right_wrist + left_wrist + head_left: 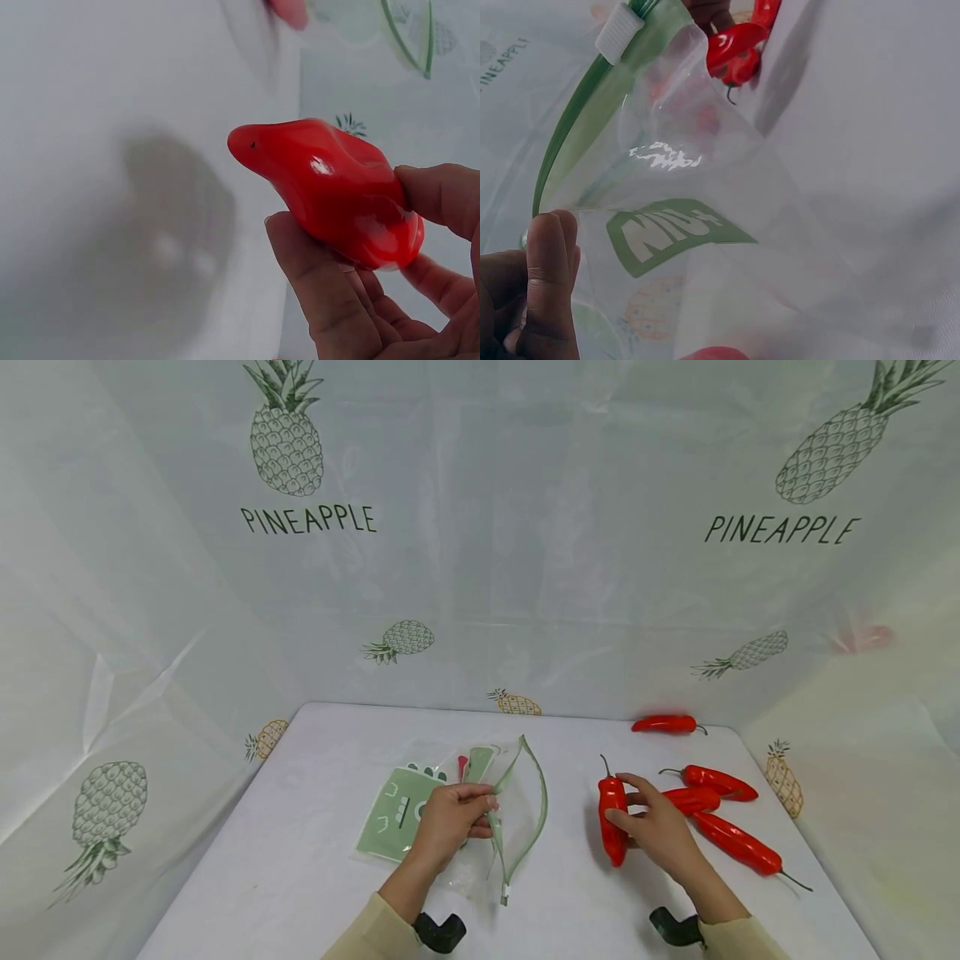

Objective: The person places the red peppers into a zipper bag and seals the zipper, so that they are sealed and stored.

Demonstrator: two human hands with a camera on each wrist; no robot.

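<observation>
My left hand (454, 814) pinches the rim of a clear zip bag (384, 831) with green printed panels. The bag's green-edged mouth gapes toward the right, and a white slider (620, 34) sits on the zip in the left wrist view. A small red thing (462, 765) shows at the bag; whether it is inside cannot be told. My right hand (663, 831) grips a red chili pepper (612, 818) between thumb and fingers, stem pointing away. In the right wrist view the pepper (337, 195) hangs above the table, over its shadow.
Right of my right hand lie several loose red peppers, one long (738, 843), one with its stem to the left (720, 782). Another pepper (666, 723) lies at the back edge. A pineapple-printed sheet (525, 568) rises behind the white table (262, 852).
</observation>
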